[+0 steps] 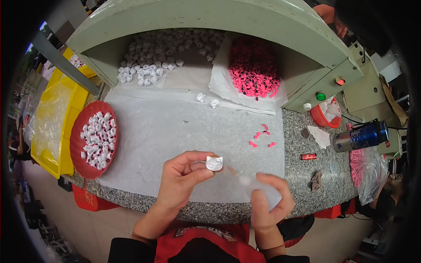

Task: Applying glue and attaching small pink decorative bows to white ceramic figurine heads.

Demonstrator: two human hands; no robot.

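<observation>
Between the thumb and fingers of my left hand (182, 176) is a small white cat-head piece (214, 164), its pointed ears upward. My right hand (274, 202) is closed around a translucent white squeeze bottle (266, 193), somewhat blurred. The bottle's thin tip points toward the cat-head piece; whether they touch I cannot tell. Beyond my right hand, a few pink and black pieces (257, 135) lie scattered on the white paper sheet (149, 144). Two more white pieces (214, 103) rest farther back on the sheet.
A red scalloped bowl (75, 151) of white pieces with pink parts stands at left, beside a yellow tray (59, 160). Under the green-grey hood (206, 17) lie heaps of white pieces (149, 55) and pink pieces (254, 72). At right are a red basket (325, 119) and a blue flask (362, 136).
</observation>
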